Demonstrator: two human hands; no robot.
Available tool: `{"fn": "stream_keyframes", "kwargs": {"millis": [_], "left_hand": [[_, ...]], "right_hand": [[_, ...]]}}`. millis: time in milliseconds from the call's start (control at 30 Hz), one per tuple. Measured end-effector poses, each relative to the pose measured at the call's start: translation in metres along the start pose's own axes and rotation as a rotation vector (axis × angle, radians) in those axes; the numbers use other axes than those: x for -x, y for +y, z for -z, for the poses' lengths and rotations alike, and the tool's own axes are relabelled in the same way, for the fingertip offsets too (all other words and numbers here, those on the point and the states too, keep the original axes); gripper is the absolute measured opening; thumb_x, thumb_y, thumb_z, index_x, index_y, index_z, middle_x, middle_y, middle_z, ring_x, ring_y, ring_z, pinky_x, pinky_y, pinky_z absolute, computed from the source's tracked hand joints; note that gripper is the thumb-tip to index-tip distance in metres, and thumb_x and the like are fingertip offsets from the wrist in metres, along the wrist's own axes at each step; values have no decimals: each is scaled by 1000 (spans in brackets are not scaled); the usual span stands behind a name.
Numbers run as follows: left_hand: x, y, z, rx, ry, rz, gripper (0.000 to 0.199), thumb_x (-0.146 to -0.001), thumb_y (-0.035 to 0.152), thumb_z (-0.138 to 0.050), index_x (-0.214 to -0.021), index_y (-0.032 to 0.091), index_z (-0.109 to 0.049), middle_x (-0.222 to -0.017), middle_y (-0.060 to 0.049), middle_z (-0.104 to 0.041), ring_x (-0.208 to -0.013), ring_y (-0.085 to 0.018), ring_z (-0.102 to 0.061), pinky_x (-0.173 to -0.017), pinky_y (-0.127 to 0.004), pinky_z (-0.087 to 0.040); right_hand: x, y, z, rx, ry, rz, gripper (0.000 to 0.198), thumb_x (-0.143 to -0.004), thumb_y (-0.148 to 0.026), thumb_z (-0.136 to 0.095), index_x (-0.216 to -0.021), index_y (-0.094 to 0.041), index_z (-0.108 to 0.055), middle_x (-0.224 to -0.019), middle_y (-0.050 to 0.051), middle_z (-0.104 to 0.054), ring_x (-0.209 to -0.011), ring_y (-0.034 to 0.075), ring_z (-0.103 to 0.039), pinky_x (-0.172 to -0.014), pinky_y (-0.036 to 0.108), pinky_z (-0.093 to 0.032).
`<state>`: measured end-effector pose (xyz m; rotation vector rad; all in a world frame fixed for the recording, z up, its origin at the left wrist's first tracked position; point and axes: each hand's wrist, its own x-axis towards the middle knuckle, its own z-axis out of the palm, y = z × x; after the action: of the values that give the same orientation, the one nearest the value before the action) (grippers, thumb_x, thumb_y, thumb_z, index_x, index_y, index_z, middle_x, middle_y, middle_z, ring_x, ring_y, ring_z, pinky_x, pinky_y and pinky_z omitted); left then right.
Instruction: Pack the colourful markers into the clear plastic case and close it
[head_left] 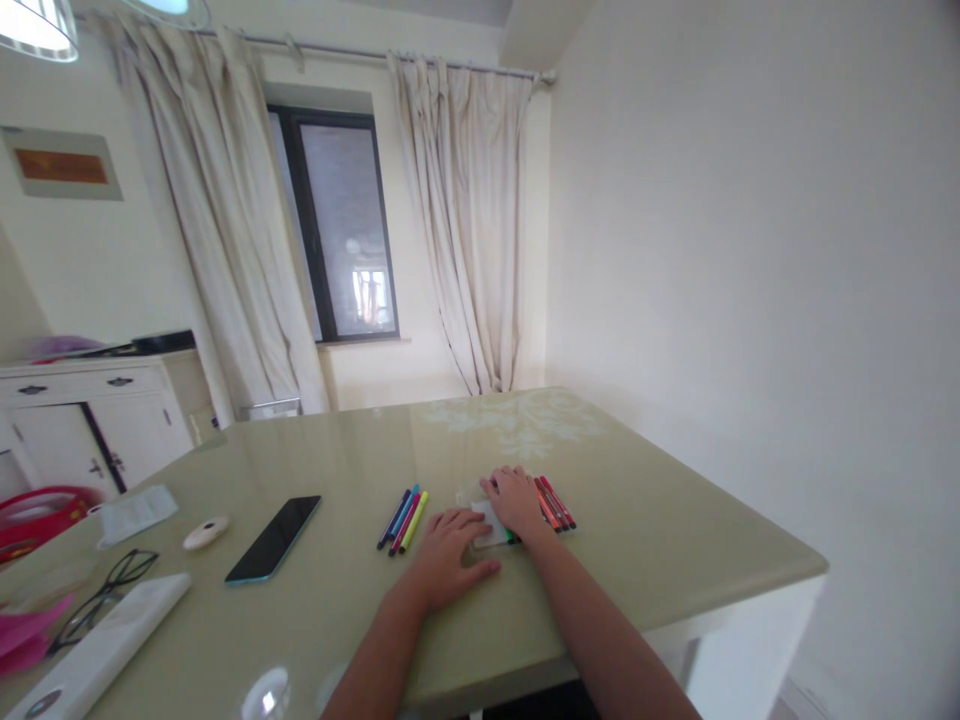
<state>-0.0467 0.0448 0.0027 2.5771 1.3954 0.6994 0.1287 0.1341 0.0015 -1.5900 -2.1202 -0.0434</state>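
My right hand (516, 503) lies palm down across a flat, clear-and-white marker case (491, 530), its fingers stretched forward. Red and orange markers (553, 503) show side by side to the right of that hand, and a bit of a green marker (511, 537) peeks out below it. Over at the case's left edge rests my left hand (450, 555), fingers extended and thumb apart, the fingertips touching or very near the case. Just left of it several loose markers (403, 520), dark blue, blue, magenta and yellow, lie together on the table. The palms hide most of the case.
On the glossy table (345, 640) to the left are a black phone (274, 540), a small white oval object (205, 532), eyeglasses (105, 597), a long white box-like object (105, 645) and a face mask (137, 515). A wall (750, 250) borders the right side.
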Motion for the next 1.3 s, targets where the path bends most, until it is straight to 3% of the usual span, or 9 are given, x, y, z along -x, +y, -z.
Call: {"fn": "stream_keyframes", "kwargs": {"millis": [267,400,633,733,867,967,1067,1133,1300], "left_hand": [[0,2,2,35,-31,61,41,-93,51,-58,-128,32,-66,-139,-4,-62,-131,-24,-52,-112,-41,-36],[0,0,0,39,-41,87,43,-94,49,-56,-132,31,-64,-143,-4,-60,-136,-24,-48,-115,-43,-34],[1,-5,-5,18,-10,106,57,-94,52,-55,-143,23,-53,-147,-9,-55,-138,-24,-46,-117,-43,-34],[-1,-5,-6,-26,105,97,71,-94,56,-53,-152,18,-37,-150,-13,-50,-138,-26,-44,-117,-44,-35],[-7,-4,-8,-209,214,146,49,-103,37,-39,-148,19,-42,-140,-13,-58,-129,-27,-51,-111,-46,-38],[-9,-4,-9,-369,188,233,44,-103,22,-33,-145,17,-46,-129,-14,-63,-118,-26,-58,-105,-44,-43],[-8,-8,-6,-463,151,323,47,-100,12,-34,-144,18,-47,-124,-13,-64,-112,-24,-60,-99,-39,-46],[-6,-11,-4,-509,157,423,50,-96,7,-34,-142,19,-50,-125,-14,-63,-113,-24,-60,-95,-37,-47],[1,-16,0,-547,170,593,48,-94,8,-36,-136,19,-56,-130,-15,-60,-114,-27,-58,-92,-38,-46]], "right_hand": [[-10,10,-5,-367,201,-68,24,-95,-39,-52,-84,-19,-61,-85,5,-67,-83,19,-58,-76,28,-40],[-11,14,-3,-625,278,-108,38,-92,-51,-49,-68,-22,-51,-62,-4,-53,-62,16,-47,-62,27,-35],[-7,16,16,-794,580,-351,52,-95,-64,-40,-62,-25,-42,-55,-5,-43,-56,16,-45,-58,28,-34],[-1,-2,20,-813,490,-241,50,-94,-65,-45,-64,-24,-47,-57,-4,-48,-58,16,-47,-58,27,-37],[9,-36,13,-1017,170,-44,49,-92,-65,-48,-69,-23,-52,-52,-5,-50,-46,14,-49,-48,25,-39],[9,-43,6,-1113,22,24,46,-92,-64,-48,-76,-22,-57,-61,-2,-60,-48,15,-57,-45,24,-42],[3,-24,6,-1018,167,-89,44,-98,-56,-36,-92,-21,-60,-85,5,-70,-67,18,-66,-56,27,-48],[-1,-3,10,-745,269,-187,42,-101,-46,-30,-97,-20,-62,-91,8,-72,-80,21,-67,-71,30,-49],[-5,26,15,-136,133,-183,39,-102,-32,-34,-90,-19,-68,-97,13,-72,-97,26,-63,-85,34,-41]]}}
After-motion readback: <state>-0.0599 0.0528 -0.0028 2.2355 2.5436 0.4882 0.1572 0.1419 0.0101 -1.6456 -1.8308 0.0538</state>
